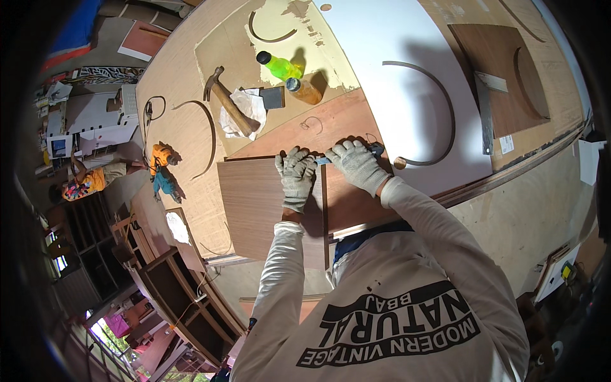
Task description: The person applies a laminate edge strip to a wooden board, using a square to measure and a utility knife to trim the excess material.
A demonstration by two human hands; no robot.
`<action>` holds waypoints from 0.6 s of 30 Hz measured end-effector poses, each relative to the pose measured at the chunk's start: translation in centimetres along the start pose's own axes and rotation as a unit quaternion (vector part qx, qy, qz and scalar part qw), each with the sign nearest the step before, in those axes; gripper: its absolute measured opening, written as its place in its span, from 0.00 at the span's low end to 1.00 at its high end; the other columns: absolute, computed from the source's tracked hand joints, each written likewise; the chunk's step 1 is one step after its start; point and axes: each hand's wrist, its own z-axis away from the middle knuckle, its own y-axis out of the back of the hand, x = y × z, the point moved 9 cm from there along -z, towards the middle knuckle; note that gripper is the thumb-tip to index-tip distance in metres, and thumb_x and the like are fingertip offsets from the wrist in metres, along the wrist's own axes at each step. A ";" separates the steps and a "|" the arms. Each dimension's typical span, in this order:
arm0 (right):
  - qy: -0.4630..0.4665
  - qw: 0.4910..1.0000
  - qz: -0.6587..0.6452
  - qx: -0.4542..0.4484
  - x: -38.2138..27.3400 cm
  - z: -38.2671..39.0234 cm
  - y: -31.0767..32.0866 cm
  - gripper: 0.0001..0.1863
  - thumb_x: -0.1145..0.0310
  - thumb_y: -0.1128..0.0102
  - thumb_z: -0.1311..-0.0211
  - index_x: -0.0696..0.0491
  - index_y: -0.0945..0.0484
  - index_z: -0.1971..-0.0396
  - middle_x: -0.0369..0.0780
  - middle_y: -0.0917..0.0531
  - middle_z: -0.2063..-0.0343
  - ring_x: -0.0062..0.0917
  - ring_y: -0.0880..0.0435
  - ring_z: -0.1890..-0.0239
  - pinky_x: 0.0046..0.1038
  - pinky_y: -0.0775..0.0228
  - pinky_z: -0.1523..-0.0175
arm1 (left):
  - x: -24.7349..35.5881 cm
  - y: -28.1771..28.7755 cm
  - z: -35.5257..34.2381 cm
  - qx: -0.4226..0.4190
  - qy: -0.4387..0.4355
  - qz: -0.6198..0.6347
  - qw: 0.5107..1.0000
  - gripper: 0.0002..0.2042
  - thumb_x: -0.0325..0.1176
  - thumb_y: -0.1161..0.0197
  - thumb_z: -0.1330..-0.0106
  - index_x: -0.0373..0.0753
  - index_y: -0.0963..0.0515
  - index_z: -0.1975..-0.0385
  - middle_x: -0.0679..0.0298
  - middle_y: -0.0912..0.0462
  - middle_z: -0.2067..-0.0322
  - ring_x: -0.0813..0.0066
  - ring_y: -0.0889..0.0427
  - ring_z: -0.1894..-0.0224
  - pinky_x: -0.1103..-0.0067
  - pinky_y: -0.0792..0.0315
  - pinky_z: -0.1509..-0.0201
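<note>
A brown wood-grain panel (267,207) lies in front of me near the table's front edge. My left hand (296,178), in a grey knit glove, rests on its far right part, fingers bent over the far edge. Just right of it, my right hand (359,167), gloved alike, is closed around a tool with a dark handle (376,149). A short bluish part of that tool shows between the two hands; the rest is hidden by the gloves. Whether the left fingertips also touch the tool cannot be made out.
Beyond my hands lie a hammer (230,105) on a white cloth (253,109), a green bottle (280,66) and an amber jar (304,91). Curved dark strips (453,121) lie about. A white sheet (401,38) and a metal square (485,121) are right. Another person (95,181) is far left.
</note>
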 end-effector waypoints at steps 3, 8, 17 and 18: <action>0.002 1.000 -0.014 -0.020 -0.3 0.5 -0.1 0.16 0.64 0.47 0.29 0.46 0.18 0.45 0.35 0.19 0.57 0.29 0.20 0.51 0.35 0.30 0.44 | -0.1 0.2 0.5 -0.002 -0.017 0.003 1.000 0.07 0.36 0.29 0.32 0.49 0.10 0.56 0.66 0.12 0.43 0.62 0.24 0.28 0.55 0.56 0.16; -0.058 0.998 -0.009 0.005 -0.8 1.2 -0.5 0.18 0.64 0.48 0.29 0.46 0.19 0.43 0.34 0.20 0.58 0.28 0.21 0.53 0.35 0.32 0.47 | 0.6 0.3 0.3 0.017 -0.023 0.026 0.999 0.08 0.36 0.29 0.31 0.50 0.11 0.55 0.66 0.12 0.44 0.62 0.24 0.28 0.53 0.57 0.16; -0.135 0.990 -0.024 0.023 -2.4 2.6 -1.9 0.20 0.64 0.48 0.29 0.50 0.19 0.41 0.36 0.20 0.55 0.29 0.21 0.52 0.36 0.30 0.47 | 0.2 0.5 -1.1 -0.038 -0.025 0.024 0.999 0.13 0.38 0.29 0.31 0.50 0.12 0.48 0.67 0.12 0.49 0.65 0.19 0.37 0.54 0.52 0.19; -0.144 0.989 -0.031 0.018 -2.5 2.7 -2.1 0.21 0.64 0.49 0.29 0.50 0.19 0.40 0.37 0.20 0.54 0.30 0.21 0.51 0.36 0.30 0.45 | 0.2 0.5 -1.1 -0.041 -0.026 0.021 0.999 0.13 0.37 0.29 0.32 0.50 0.12 0.48 0.68 0.13 0.49 0.65 0.19 0.37 0.54 0.52 0.19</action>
